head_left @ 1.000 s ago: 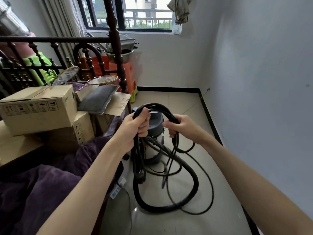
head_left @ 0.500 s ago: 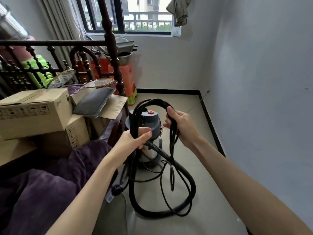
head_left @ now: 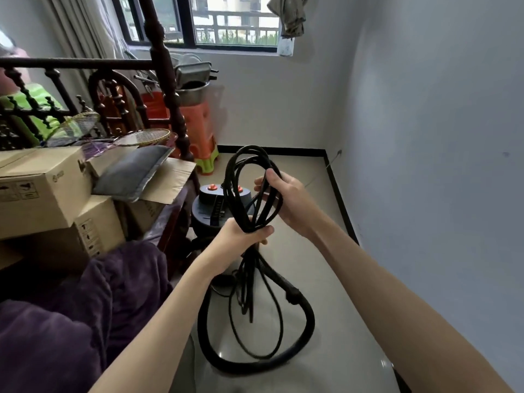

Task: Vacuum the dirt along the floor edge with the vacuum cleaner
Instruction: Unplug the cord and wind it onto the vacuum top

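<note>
A dark canister vacuum cleaner [head_left: 209, 205] with two orange buttons stands on the pale tiled floor [head_left: 312, 279] beside the bed. Its thick black hose [head_left: 307, 321] curves in a loop over the tiles in front of it. A bundle of black power cord [head_left: 241, 177] is looped above the canister. My left hand [head_left: 241, 236] grips the gathered cord at the waist of the bundle. My right hand [head_left: 286, 197] holds several strands of the upper loop on its right side. Loose cord hangs from my left hand to the floor.
A black baseboard [head_left: 340, 205] runs along the white right wall and the far wall under the window. At left, cardboard boxes [head_left: 42, 185] and a purple blanket [head_left: 71, 321] lie on a dark wooden bed. Orange stools [head_left: 198, 131] with metal basins fill the far corner.
The cord loops were lifted off the vacuum and gathered. My hands moved closer together, the left sliding down to the bundle's waist. The canister's top now shows.
</note>
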A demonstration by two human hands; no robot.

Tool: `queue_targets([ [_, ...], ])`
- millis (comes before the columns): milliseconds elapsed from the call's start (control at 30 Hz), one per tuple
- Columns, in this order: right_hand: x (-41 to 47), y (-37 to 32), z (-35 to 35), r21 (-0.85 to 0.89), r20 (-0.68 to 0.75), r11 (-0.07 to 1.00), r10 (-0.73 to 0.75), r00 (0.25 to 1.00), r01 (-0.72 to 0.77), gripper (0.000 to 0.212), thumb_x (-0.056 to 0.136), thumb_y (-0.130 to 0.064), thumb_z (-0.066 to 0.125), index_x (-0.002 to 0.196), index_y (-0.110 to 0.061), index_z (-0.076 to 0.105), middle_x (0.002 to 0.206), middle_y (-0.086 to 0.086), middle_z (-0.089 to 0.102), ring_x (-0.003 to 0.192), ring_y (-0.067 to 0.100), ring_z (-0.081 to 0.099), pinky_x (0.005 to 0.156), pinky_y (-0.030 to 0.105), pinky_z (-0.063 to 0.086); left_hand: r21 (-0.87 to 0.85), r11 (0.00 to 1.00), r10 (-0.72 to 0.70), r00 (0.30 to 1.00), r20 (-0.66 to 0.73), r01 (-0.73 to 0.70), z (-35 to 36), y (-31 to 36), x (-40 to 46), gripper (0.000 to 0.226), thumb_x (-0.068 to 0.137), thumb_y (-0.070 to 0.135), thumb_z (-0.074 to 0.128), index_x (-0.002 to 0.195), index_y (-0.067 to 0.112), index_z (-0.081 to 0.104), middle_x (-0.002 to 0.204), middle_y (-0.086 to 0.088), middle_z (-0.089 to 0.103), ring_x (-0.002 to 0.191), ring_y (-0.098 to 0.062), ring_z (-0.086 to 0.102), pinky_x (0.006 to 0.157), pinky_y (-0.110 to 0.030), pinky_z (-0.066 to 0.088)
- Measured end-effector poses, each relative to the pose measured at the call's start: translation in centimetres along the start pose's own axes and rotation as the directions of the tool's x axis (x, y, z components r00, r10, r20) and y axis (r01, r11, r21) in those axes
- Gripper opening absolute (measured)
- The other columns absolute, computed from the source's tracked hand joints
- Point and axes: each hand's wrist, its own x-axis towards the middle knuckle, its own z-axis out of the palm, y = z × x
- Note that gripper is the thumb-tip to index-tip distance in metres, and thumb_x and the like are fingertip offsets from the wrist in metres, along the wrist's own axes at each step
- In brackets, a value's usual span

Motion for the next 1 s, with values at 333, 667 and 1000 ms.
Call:
queue_targets([
  [333,5.7,8.2,-7.3,-0.275,0.061,0.867,0.446,0.893,-0.415,0.059,0.103,-0.05,0.018,0.139,-0.013,0.045,0.142,0.001,0.053,0.14,0.016,0.037,0.12,0.041,0.018,-0.249,0.941,0.201,0.971,-0.133,-0.229,-5.1,3.7,9.3,0.028,0.086,0.013,0.064,0.065,0.008,0.045,0.046,0.0,0.033,0.042,-0.011,0.033,0.061,-0.028,0.044],
  [667,10.5,11.8,-5.0,-0.556,0.163,0.707,0.608,0.777,-0.437,0.079,0.101,-0.056,0.021,0.107,0.009,0.065,0.094,0.016,0.069,0.087,0.025,0.065,0.09,0.025,0.047,-0.446,0.849,0.202,0.954,-0.222,-0.283,-8.2,5.2,14.0,0.036,0.088,0.027,0.061,0.06,0.017,0.041,0.051,0.005,0.028,0.045,-0.01,0.03,0.057,-0.022,0.044],
  [1000,13.4,11.0,-21.4,-0.713,-0.103,0.577,0.476,0.873,-0.398,0.029,0.094,-0.018,0.063,0.069,-0.012,0.051,0.067,0.005,0.05,0.06,0.014,0.045,0.059,0.026,0.035,-0.268,0.946,-0.04,0.758,-0.651,-0.181,-10.4,4.0,13.7,0.039,0.085,0.031,0.065,0.055,0.019,0.043,0.044,0.008,0.031,0.042,-0.01,0.028,0.057,-0.024,0.04],
])
